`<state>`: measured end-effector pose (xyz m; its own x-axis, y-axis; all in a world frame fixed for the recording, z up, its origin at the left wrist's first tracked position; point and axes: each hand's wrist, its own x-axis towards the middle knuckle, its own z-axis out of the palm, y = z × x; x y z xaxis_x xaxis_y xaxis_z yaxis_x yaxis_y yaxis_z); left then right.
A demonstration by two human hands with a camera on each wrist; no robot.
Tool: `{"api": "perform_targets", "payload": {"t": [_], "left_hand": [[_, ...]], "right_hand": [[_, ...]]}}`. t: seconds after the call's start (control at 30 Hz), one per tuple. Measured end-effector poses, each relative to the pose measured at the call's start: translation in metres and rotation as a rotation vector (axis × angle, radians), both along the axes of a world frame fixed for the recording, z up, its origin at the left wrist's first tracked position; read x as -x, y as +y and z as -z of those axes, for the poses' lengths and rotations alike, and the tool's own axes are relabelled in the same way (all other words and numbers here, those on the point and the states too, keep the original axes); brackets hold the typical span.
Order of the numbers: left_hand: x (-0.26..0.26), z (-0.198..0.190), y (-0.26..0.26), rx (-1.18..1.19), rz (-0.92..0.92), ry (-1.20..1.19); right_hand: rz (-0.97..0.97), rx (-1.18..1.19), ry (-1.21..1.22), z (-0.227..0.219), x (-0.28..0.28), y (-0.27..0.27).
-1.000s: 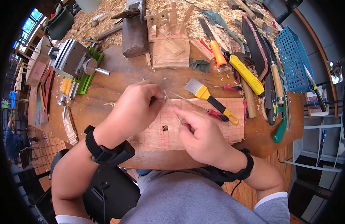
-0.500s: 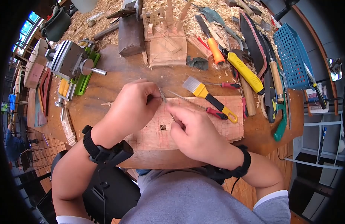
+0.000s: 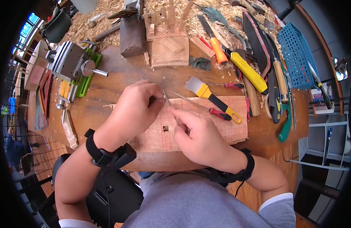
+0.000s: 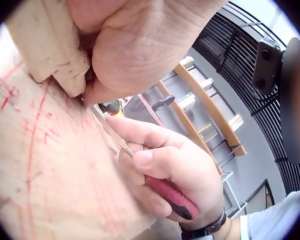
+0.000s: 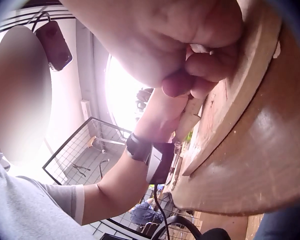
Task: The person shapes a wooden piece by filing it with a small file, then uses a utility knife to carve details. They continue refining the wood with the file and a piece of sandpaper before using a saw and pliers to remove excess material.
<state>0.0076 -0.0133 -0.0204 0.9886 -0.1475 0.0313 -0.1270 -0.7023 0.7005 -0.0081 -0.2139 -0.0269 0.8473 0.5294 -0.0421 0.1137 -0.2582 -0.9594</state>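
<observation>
My left hand (image 3: 136, 108) is above the left part of a thin wooden board (image 3: 154, 141) marked with red lines. In the left wrist view its fingers grip a pale wooden piece (image 4: 42, 37) with a stepped, narrow end, close over the board; the head view hides this piece behind the hand. My right hand (image 3: 200, 133) curls round the red and black handle (image 4: 165, 192) of a slim file, forefinger stretched along its thin metal blade (image 3: 167, 99). That blade points toward the left fingertips. A small square hole (image 3: 166, 129) pierces the board between the hands.
Across the board's back edge lie a yellow-handled brush (image 3: 202, 90) and a second red-handled tool (image 3: 220, 114). A vise (image 3: 71, 62) stands left. Beyond are a wooden block (image 3: 134, 40), wood shavings, a yellow cutter (image 3: 249, 72) and a blue basket (image 3: 297, 55).
My right hand has moved left and slightly up, toward the left hand, bringing the file's blade closer to the left fingertips. Between the last two frames the hands have barely shifted.
</observation>
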Motion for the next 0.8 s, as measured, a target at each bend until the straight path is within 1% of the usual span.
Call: {"api": "perform_targets", "payload": {"t": [0.07,0.13,0.2,0.23,0.3,0.37,0.4,0.47,0.53,0.6,0.63,0.67,0.73,0.8], "left_hand": [[0.0,-0.001,0.001,0.001,-0.007,-0.022],[0.0,-0.004,0.0,0.004,-0.021,0.036],[0.0,-0.003,0.0,-0.002,-0.004,0.023],[0.0,-0.003,0.001,-0.008,0.001,0.003],[-0.001,0.0,0.001,-0.012,0.011,-0.013],[-0.001,-0.001,0.002,-0.013,0.011,-0.034],[-0.001,-0.002,0.001,0.0,-0.001,-0.003],[0.001,-0.003,0.001,0.007,-0.005,0.036],[-0.001,-0.003,0.002,-0.017,0.031,-0.012],[0.0,-0.001,0.002,-0.012,0.04,-0.036],[0.001,0.0,0.004,-0.01,0.041,-0.056],[0.001,0.0,0.007,-0.014,0.037,-0.059],[-0.001,0.001,0.011,-0.077,0.083,-0.086],[-0.001,0.002,0.014,-0.055,0.09,-0.088]], "right_hand": [[-0.006,0.002,-0.015,-0.002,0.005,-0.007],[-0.012,0.0,-0.026,-0.001,0.005,-0.01],[-0.059,0.014,-0.086,0.003,0.003,-0.013],[-0.056,0.013,-0.087,0.004,0.001,-0.011],[-0.039,0.009,-0.01,0.004,-0.003,-0.004],[-0.061,0.03,-0.042,0.002,0.001,-0.011],[-0.087,0.053,-0.071,0.0,0.002,-0.013],[-0.088,0.06,-0.041,-0.005,-0.002,-0.009],[-0.069,0.067,-0.011,-0.004,-0.005,-0.006],[0.007,-0.031,-0.121,0.002,-0.011,0.0],[0.002,-0.035,-0.127,0.002,-0.011,-0.001],[-0.011,-0.014,-0.132,0.002,-0.011,-0.005],[-0.018,0.006,-0.133,0.002,-0.009,-0.013],[-0.065,0.067,-0.202,0.002,-0.007,-0.018]]}}
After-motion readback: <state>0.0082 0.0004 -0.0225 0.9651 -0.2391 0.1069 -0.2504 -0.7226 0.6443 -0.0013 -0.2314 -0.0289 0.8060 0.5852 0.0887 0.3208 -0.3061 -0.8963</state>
